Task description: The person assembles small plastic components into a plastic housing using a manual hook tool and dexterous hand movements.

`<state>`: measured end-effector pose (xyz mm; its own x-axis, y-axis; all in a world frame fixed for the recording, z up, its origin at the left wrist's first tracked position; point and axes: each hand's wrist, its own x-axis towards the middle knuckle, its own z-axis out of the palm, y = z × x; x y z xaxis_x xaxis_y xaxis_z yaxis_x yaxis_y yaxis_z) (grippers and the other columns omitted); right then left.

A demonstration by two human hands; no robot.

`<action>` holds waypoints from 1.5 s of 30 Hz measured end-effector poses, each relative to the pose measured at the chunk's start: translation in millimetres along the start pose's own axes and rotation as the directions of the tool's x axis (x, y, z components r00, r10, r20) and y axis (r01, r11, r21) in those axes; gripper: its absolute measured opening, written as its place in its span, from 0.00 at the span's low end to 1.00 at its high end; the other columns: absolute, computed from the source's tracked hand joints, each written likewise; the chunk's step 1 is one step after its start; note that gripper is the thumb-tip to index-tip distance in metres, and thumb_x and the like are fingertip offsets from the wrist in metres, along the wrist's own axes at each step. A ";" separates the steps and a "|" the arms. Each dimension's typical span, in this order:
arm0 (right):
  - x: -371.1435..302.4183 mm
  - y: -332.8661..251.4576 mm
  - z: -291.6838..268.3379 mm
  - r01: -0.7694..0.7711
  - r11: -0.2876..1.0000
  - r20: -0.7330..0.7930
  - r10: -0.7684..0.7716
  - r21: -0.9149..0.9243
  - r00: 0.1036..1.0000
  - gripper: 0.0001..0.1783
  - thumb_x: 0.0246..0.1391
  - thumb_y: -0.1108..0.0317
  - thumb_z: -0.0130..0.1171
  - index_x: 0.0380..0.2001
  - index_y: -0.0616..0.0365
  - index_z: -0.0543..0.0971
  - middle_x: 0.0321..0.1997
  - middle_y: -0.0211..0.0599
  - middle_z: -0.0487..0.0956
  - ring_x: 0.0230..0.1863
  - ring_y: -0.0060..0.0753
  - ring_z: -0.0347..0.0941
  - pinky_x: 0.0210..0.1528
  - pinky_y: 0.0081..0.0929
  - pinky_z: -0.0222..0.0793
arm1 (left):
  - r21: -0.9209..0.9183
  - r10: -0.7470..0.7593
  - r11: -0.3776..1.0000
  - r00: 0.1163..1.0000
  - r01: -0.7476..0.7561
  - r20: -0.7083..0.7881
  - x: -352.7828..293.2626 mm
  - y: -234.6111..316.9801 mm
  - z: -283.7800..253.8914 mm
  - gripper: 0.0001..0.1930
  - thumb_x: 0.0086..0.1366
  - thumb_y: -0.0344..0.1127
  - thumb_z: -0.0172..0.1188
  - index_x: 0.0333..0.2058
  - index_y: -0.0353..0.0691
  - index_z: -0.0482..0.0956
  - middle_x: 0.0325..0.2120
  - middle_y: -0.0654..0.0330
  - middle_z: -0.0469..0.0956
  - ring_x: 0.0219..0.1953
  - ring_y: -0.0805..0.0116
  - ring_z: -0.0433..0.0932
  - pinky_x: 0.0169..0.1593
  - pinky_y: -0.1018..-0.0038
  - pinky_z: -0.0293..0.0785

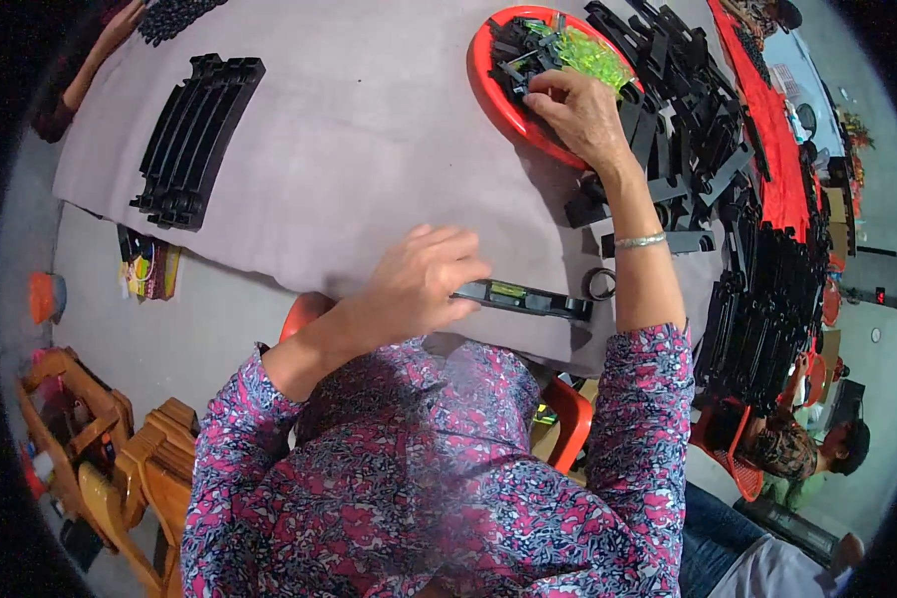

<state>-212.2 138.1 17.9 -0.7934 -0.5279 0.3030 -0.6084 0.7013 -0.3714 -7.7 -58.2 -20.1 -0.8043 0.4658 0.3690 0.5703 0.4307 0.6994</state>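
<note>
Left hand (424, 279) pins a black level body (528, 299) flat; right hand (573, 110) pinches small parts in the red tray (493, 95) (fetching stage, fitting seemingly next).

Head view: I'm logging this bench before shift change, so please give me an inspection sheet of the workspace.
Surface: grey cloth-covered table.
Job's things: black bar with green insert under left hand; red tray of black and green pieces.
Clutter: black parts heap at right; stacked curved black strips; black ring.
Grippers: right hand reaching into the tray.
Cables: nothing seen.
Surroundings: wooden chairs; another person's hand; a seated person.
</note>
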 end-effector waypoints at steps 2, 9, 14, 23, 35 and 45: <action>0.5 -1.9 6.1 -0.071 0.994 0.009 0.072 -0.080 0.997 0.11 0.46 0.65 0.63 0.33 0.57 0.84 0.33 0.53 0.81 0.38 0.53 0.80 0.42 0.43 0.75 | 0.011 -0.003 1.000 1.000 0.003 0.002 -0.3 1.0 1.6 0.15 0.45 0.34 0.69 0.33 0.40 0.80 0.28 0.59 0.70 0.33 0.59 0.72 0.37 0.63 0.65; -0.1 -10.9 18.1 -0.126 0.973 0.010 0.130 -0.194 0.991 0.11 0.46 0.66 0.62 0.32 0.61 0.84 0.29 0.51 0.82 0.33 0.51 0.81 0.40 0.39 0.75 | 0.029 -0.012 0.999 1.000 0.012 0.001 -2.4 0.5 1.7 0.14 0.45 0.35 0.70 0.32 0.41 0.80 0.27 0.60 0.69 0.34 0.59 0.72 0.37 0.63 0.65; -10.0 -10.7 7.9 -0.202 0.974 -0.063 0.196 -0.104 0.979 0.11 0.46 0.64 0.61 0.33 0.56 0.85 0.30 0.49 0.82 0.34 0.48 0.81 0.40 0.38 0.76 | 0.026 0.022 0.999 0.999 -0.021 -0.024 -1.5 1.8 5.6 0.14 0.45 0.35 0.69 0.32 0.41 0.80 0.27 0.60 0.69 0.33 0.59 0.72 0.37 0.63 0.66; -93.6 -81.5 -47.5 -0.238 0.832 -0.058 0.306 0.502 0.950 0.08 0.54 0.72 0.58 0.36 0.63 0.80 0.29 0.40 0.82 0.28 0.30 0.79 0.35 0.23 0.73 | -0.247 -0.096 0.966 0.994 0.079 -0.058 -0.3 4.6 -6.6 0.20 0.46 0.31 0.72 0.40 0.35 0.81 0.32 0.56 0.74 0.36 0.61 0.75 0.39 0.67 0.71; -155.0 -121.8 -27.8 0.258 0.956 -0.371 -0.192 0.138 0.908 0.17 0.33 0.81 0.64 0.33 0.60 0.82 0.37 0.39 0.79 0.32 0.39 0.73 0.32 0.29 0.71 | -0.730 -0.406 0.567 0.901 0.381 0.154 27.0 35.4 -26.8 0.09 0.66 0.28 0.58 0.42 0.30 0.80 0.37 0.64 0.80 0.40 0.77 0.76 0.47 0.80 0.73; -169.9 -129.8 -23.6 -0.237 0.759 -0.203 0.436 0.607 0.877 0.15 0.43 0.79 0.70 0.37 0.61 0.81 0.34 0.38 0.81 0.30 0.30 0.79 0.33 0.23 0.75 | -0.650 -0.426 0.653 0.898 0.387 0.107 27.3 38.7 -22.3 0.07 0.62 0.27 0.64 0.39 0.33 0.83 0.31 0.67 0.80 0.34 0.82 0.76 0.40 0.82 0.75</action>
<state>1.9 148.0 35.3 -0.9576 -0.0603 0.2818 -0.2838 0.3663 -0.8862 -11.2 -46.0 30.7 -0.9477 0.3174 -0.0321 -0.0474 -0.0407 0.9980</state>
